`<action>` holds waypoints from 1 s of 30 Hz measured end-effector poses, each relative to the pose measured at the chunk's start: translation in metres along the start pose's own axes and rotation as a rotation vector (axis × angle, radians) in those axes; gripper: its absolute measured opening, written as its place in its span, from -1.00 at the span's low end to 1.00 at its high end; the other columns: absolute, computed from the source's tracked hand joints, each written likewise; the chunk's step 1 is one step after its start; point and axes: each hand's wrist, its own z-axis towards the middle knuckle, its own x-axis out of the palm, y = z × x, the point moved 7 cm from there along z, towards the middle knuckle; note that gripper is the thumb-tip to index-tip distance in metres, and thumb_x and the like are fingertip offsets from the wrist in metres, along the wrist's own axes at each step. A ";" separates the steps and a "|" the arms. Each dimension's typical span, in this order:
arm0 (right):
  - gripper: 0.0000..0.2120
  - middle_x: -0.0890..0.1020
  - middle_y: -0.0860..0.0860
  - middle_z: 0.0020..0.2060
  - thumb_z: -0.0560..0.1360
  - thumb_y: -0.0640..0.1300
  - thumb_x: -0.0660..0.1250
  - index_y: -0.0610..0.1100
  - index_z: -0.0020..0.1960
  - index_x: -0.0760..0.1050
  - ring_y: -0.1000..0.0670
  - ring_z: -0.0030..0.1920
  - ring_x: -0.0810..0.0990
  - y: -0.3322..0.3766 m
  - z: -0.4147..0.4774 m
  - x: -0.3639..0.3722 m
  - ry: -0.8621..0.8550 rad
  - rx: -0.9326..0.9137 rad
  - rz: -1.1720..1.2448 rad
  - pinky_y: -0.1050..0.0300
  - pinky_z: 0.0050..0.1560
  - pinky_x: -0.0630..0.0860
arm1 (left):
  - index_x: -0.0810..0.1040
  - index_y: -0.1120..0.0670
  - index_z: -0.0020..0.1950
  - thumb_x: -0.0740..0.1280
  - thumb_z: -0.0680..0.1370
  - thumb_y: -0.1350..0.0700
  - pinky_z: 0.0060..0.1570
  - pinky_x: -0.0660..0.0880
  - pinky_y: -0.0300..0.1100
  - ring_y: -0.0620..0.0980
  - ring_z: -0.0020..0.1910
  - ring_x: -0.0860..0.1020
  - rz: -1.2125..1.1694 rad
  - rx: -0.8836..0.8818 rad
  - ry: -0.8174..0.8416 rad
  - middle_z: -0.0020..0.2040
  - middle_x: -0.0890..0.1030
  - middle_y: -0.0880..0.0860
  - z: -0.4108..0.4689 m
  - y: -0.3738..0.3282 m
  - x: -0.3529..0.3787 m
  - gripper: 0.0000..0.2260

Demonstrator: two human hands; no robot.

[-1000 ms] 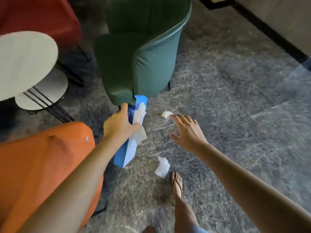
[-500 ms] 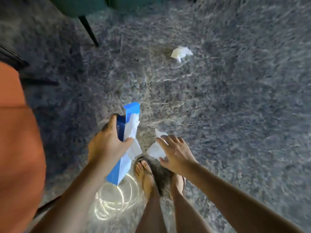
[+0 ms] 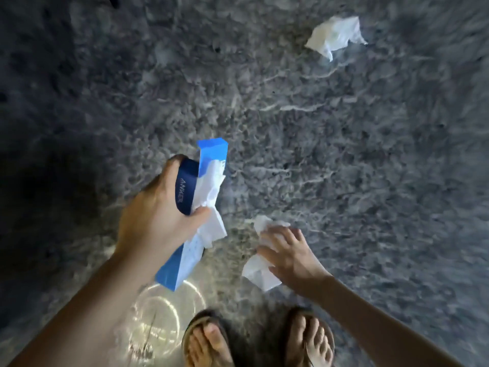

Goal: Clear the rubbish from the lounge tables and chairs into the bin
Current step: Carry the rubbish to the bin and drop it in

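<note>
Our left hand (image 3: 158, 215) is clenched around a bundle: a long blue and white carton (image 3: 176, 268) held at a slant, a dark blue piece (image 3: 185, 186) lettered "ANKER" beside it, and a crumpled white tissue (image 3: 211, 192) that the thumb pins against the carton's pale face. The carton's lower end points down toward our feet and its upper end pokes out past the fingers.

Our right hand (image 3: 288, 258) reaches lower, down at the floor (image 3: 370, 154), and lies over a second tissue (image 3: 258, 274). Its fingers (image 3: 295, 235) are spread and fairly straight, touching the paper and not curled round it. White paper shows past the fingertips and again below the thumb.

Beneath the hands, our two feet stand in brown sandals (image 3: 206, 337), side by side on the grey marbled floor. Just left of them a round light reflection (image 3: 161, 321) glints off the polished surface, under the carton's low end.

Farther out, well apart from both hands, a third tissue (image 3: 334, 35) lies crumpled on the floor toward the upper right.
</note>
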 end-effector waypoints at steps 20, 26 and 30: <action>-0.37 0.07 -0.09 0.48 0.44 0.18 0.25 -0.01 0.42 0.17 -0.28 0.45 -0.16 -0.272 0.210 -0.193 -0.356 0.621 -0.261 -0.25 0.37 -0.10 | 0.30 -0.09 0.12 0.42 0.27 -0.09 -0.48 0.19 -0.26 -0.04 -0.45 0.35 -0.065 0.182 -0.349 -0.38 0.42 -0.15 0.153 -0.035 -0.054 -0.50; -0.55 0.38 -0.18 0.23 0.43 0.02 0.33 -0.11 0.26 0.41 -0.28 0.23 0.27 -0.267 0.202 -0.197 -0.517 0.609 -0.123 -0.15 0.15 0.27 | 0.28 -0.11 0.10 0.40 0.28 -0.09 -0.50 0.16 -0.26 -0.25 -0.44 0.35 -0.071 0.192 -0.352 -0.37 0.44 -0.17 0.154 -0.034 -0.054 -0.53; -0.56 0.35 -0.25 0.18 0.41 -0.18 0.39 -0.26 0.23 0.38 -0.25 0.16 0.36 -0.266 0.199 -0.205 -0.567 0.584 0.024 -0.02 0.08 0.35 | 0.28 -0.10 0.08 0.40 0.28 -0.08 -0.50 0.14 -0.25 -0.25 -0.44 0.36 -0.073 0.204 -0.350 -0.39 0.43 -0.16 0.152 -0.037 -0.053 -0.54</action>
